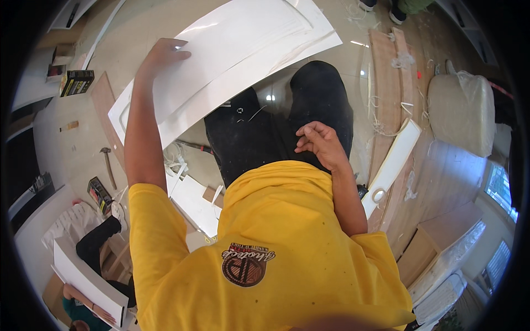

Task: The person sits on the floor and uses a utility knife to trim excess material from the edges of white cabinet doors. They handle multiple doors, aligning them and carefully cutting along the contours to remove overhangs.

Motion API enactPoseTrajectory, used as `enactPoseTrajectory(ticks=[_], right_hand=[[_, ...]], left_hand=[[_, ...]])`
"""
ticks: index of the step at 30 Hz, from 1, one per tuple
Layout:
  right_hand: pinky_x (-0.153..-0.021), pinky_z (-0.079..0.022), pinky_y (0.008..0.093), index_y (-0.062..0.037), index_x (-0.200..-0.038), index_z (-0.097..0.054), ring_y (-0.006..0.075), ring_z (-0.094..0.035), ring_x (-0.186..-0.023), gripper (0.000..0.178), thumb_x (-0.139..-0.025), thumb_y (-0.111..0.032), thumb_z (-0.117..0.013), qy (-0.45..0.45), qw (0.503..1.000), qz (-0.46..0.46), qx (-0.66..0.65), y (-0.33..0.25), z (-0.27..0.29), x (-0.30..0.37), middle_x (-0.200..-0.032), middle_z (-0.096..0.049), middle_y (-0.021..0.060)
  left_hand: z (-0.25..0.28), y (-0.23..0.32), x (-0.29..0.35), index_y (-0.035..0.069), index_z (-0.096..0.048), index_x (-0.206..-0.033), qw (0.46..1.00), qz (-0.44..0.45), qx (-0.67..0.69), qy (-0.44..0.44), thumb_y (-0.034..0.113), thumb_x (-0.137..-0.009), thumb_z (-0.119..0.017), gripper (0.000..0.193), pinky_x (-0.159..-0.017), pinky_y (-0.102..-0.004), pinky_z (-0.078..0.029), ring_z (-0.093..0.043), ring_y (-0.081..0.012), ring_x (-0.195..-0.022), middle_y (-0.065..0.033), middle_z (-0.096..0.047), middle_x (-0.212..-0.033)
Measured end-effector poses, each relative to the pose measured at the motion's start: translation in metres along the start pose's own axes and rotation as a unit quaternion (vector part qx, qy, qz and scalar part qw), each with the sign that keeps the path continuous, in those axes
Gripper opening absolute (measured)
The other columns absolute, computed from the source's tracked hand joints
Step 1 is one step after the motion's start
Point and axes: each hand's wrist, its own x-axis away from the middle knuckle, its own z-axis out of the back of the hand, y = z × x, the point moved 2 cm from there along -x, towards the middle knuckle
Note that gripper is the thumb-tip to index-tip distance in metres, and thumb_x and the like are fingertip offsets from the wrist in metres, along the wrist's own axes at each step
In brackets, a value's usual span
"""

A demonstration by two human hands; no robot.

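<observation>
- L hand (161, 54): on white panel (237, 60), upper ctr of frame; can't tell if gripping.
- R hand (320, 144): ctr, part-open, loosely curled, nothing visible held.
- Steadying prob. best w/ both hands, spread apart.

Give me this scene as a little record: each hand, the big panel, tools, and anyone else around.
Left hand: at the far edge of the white panel, fingers over its face; grip unclear
Right hand: fingers bent, above the dark trousers; no held item visible
Panel position: slanted across the front of the knees
Tool: hammer, on the floor to the left
Right side: wooden planks
Other person: lower left, hand on a white board
</observation>
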Motion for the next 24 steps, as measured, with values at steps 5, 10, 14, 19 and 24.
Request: enactPoseTrajectory(ticks=[5, 10, 14, 19, 24], right_hand=[[-0.077, -0.065, 0.0387, 0.0006, -0.106, -0.068, 0.0156, -0.069, -0.085, 0.020, -0.105, -0.019, -0.063, -0.003, 1.000, -0.007, 0.011, 0.000, 0.002, 0.000, -0.101, -0.069, 0.0079], [-0.078, -0.065, 0.0396, -0.0002, -0.107, -0.067, 0.0159, -0.070, -0.086, 0.019, -0.106, -0.018, -0.062, -0.020, 1.000, -0.005, -0.010, 0.001, 0.003, 0.000, -0.103, -0.069, 0.0085], [-0.079, -0.065, 0.0410, -0.0017, -0.108, -0.066, 0.0162, -0.071, -0.088, 0.016, -0.107, -0.017, -0.059, -0.024, 1.000, -0.006, -0.002, 0.002, 0.005, -0.001, -0.105, -0.070, 0.0094], [-0.079, -0.064, 0.0404, -0.0006, -0.107, -0.067, 0.0164, -0.070, -0.086, 0.019, -0.106, -0.019, -0.062, -0.017, 1.000, -0.012, -0.003, 0.000, 0.004, -0.001, -0.102, -0.069, 0.0083], [-0.079, -0.064, 0.0404, -0.0004, -0.107, -0.067, 0.0167, -0.070, -0.086, 0.019, -0.106, -0.019, -0.062, -0.019, 1.000, -0.010, -0.001, -0.001, 0.004, -0.001, -0.103, -0.069, 0.0088]], left_hand=[[-0.003, 0.014, -0.014, 0.004, -0.072, -0.129, 0.998, -0.025, -0.057, -0.029, 0.027, -0.081, -0.082, 0.054, -0.095, -0.0388, -0.054, -0.072, -0.0314, -0.103, -0.0231, -0.073, -0.117], [-0.003, 0.016, -0.019, 0.007, -0.073, -0.130, 0.996, -0.009, -0.073, -0.053, 0.025, -0.085, -0.081, 0.049, -0.095, -0.0375, -0.053, -0.071, -0.0280, -0.103, -0.0211, -0.074, -0.116], [-0.011, 0.014, -0.023, 0.005, -0.074, -0.127, 0.998, 0.052, 0.003, -0.048, 0.024, -0.086, -0.079, 0.045, -0.091, -0.0375, -0.055, -0.072, -0.0256, -0.095, -0.0179, -0.076, -0.111], [-0.017, 0.015, -0.025, 0.002, -0.076, -0.120, 0.998, 0.051, 0.034, -0.011, 0.024, -0.087, -0.079, 0.040, -0.082, -0.0353, -0.057, -0.073, -0.0219, -0.084, -0.0129, -0.077, -0.100], [-0.019, 0.013, -0.017, -0.001, -0.077, -0.115, 0.996, 0.033, 0.077, 0.017, 0.023, -0.086, -0.080, 0.039, -0.078, -0.0332, -0.058, -0.072, -0.0205, -0.079, -0.0132, -0.077, -0.095]])
